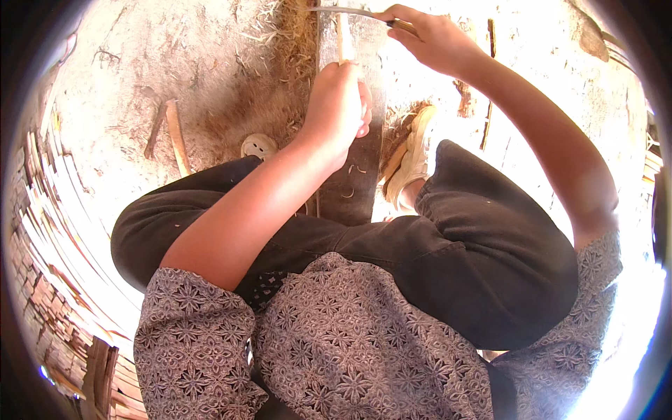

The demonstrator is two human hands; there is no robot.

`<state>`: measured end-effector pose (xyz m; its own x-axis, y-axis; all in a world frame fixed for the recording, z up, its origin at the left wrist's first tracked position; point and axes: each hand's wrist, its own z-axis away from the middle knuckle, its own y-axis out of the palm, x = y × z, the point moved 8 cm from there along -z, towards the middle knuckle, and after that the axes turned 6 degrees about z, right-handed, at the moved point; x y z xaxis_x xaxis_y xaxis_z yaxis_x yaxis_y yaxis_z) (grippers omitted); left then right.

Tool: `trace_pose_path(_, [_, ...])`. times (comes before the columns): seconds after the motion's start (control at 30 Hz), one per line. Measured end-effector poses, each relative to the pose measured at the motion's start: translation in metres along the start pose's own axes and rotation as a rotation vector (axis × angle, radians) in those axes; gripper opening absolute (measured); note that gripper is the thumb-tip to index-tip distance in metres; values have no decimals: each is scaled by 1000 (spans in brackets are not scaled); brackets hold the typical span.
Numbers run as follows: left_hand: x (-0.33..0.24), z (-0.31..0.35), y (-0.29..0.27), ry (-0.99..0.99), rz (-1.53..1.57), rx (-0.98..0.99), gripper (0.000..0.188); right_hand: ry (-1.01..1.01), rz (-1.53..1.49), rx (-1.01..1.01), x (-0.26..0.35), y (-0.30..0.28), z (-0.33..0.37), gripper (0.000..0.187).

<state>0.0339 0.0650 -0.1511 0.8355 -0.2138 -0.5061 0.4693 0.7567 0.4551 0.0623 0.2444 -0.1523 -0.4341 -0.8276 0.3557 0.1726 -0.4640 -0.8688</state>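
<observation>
My left hand (338, 103) is closed round a pale, slim wooden stick (344, 38), which points away from me over a long dark plank (353, 178). In my right hand (435, 43), farther off and to the right, is the handle of a knife (350, 10). Its blade reaches leftward across the far part of the stick, near the picture's top edge. Whether the blade touches the stick, I cannot tell. The stick's near end is hidden in my left fist.
Thin wood shavings (290, 31) lie along the plank's left side. A pale wooden piece with a dark part (176, 136) rests on the ground at left. My shoes (414, 150) flank the plank. Split wood strips (59, 231) are heaped at far left.
</observation>
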Motion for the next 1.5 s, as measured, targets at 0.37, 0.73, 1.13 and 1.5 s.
trace_pose_path(0.37, [-2,2,4,17,41,5,18,137,75,139,-11,-4,1,29])
trace_pose_path(0.73, [-1,0,-4,8,26,24,17,83,-106,152,6,-12,40,30])
trace_pose_path(1.13, [-4,2,-1,20,-110,-45,18,46,223,149,-8,-15,-19,31])
trace_pose_path(1.5, [0,-9,-12,102,-303,-93,17,-36,-143,5,18,-18,80,28])
